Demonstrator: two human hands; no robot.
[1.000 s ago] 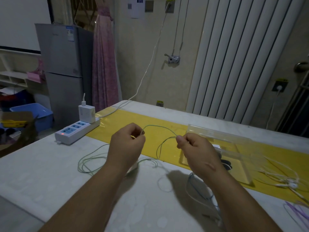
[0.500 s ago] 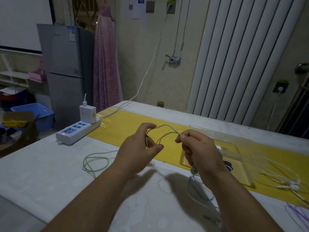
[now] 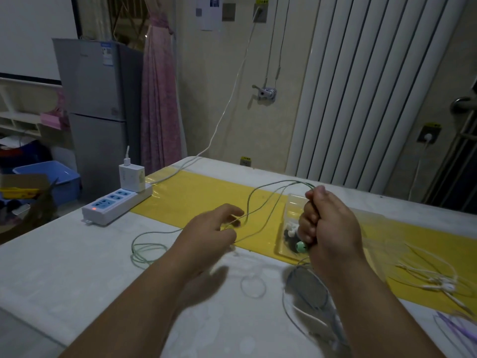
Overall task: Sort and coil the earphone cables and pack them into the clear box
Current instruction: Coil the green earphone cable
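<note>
My right hand [image 3: 327,223] is fisted around a pale green earphone cable [image 3: 268,200], raised above the near-left corner of the clear box [image 3: 290,210]; a green earbud [image 3: 300,246] sticks out below the fist. The cable arcs left to my left hand [image 3: 211,233], which pinches a strand between thumb and fingers low over the table. More of the green cable lies in loose loops [image 3: 147,251] on the white table. The box holds a black and a white earphone bundle [image 3: 290,235].
A white power strip [image 3: 113,205] with a charger stands at the left on the table. White earphones [image 3: 438,282] lie on the yellow runner at the right, purple cable [image 3: 454,326] at the right edge, and a blue-grey cable [image 3: 309,295] under my right forearm.
My right hand closed into a fist on the cable and rose over the box corner. My left hand dropped and moved left along the cable, widening the span between the hands.
</note>
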